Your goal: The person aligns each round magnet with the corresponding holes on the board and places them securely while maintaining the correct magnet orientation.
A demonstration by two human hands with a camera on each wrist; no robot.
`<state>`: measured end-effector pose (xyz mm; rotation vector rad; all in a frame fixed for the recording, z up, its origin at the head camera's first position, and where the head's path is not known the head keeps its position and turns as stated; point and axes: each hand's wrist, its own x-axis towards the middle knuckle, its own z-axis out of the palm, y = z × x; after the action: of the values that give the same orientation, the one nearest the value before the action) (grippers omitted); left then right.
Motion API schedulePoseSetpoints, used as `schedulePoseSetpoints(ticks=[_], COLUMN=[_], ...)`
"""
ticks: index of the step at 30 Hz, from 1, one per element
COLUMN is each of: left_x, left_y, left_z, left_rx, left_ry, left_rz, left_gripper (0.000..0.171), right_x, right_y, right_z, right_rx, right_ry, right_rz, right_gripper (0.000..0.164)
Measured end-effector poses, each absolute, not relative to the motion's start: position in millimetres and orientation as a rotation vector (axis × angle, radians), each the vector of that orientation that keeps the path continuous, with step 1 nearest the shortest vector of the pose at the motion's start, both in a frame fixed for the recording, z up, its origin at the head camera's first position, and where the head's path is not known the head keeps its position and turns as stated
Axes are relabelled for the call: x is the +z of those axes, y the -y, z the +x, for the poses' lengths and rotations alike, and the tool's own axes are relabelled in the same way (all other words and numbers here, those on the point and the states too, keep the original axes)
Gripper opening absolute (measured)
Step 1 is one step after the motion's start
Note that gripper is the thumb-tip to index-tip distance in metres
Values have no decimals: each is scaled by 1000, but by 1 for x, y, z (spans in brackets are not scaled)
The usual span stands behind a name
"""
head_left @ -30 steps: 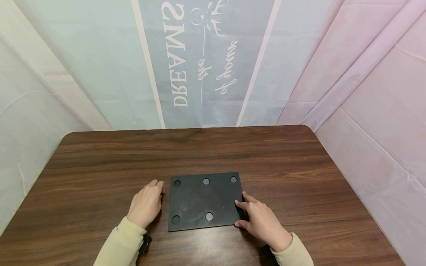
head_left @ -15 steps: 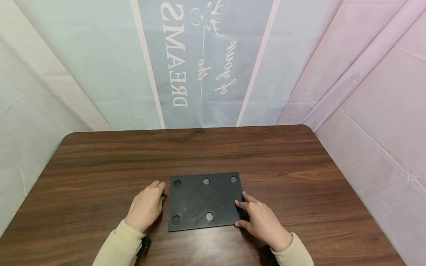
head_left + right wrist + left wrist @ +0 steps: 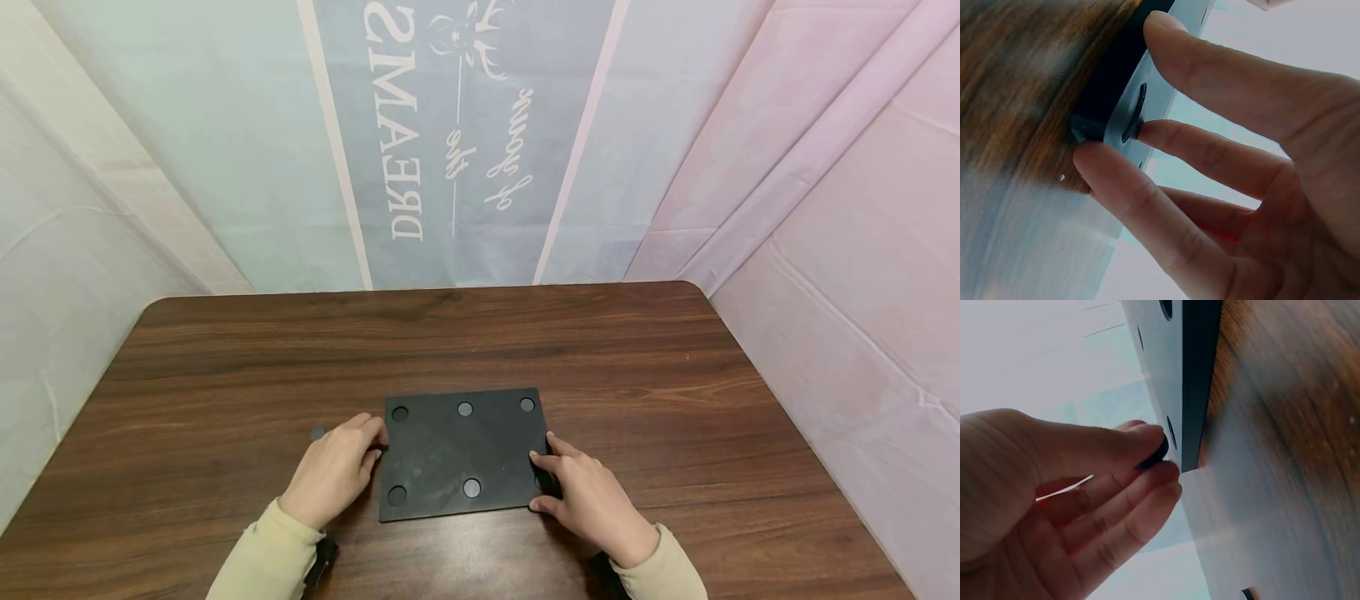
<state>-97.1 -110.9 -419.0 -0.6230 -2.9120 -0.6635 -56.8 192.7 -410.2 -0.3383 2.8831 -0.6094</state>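
Note:
A flat black rectangular board lies on the table, with several round recesses along its long edges. The two left recesses look dark, while the middle ones and the far right one show lighter grey discs. Beside the board's left edge, my left hand pinches a small black disc between thumb and fingers. My right hand holds the board's near right corner, thumb on the near edge and fingers on the top and right side. One right fingertip touches the corner recess, which the hand partly hides in the head view.
Another small dark disc lies on the brown wooden table, just beyond my left hand. A printed cloth hangs behind the table's far edge, and pale cloth hangs at the sides.
My left hand has moved slightly right, up to the board's left edge. The loose disc on the table has come into sight behind it. The right hand and board have stayed still.

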Motion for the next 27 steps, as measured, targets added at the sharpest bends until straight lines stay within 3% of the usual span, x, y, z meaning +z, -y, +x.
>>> schedulePoseSetpoints(ticks=[27], left_x=[-411], left_y=[113], left_z=[-99], left_rx=[-937], left_ry=[2951], left_rz=[-898], left_gripper=[28], right_x=[-408], right_y=[-193], right_z=[-58], right_rx=[-617], right_ry=[-2874], right_rz=[-341], right_gripper=[55])
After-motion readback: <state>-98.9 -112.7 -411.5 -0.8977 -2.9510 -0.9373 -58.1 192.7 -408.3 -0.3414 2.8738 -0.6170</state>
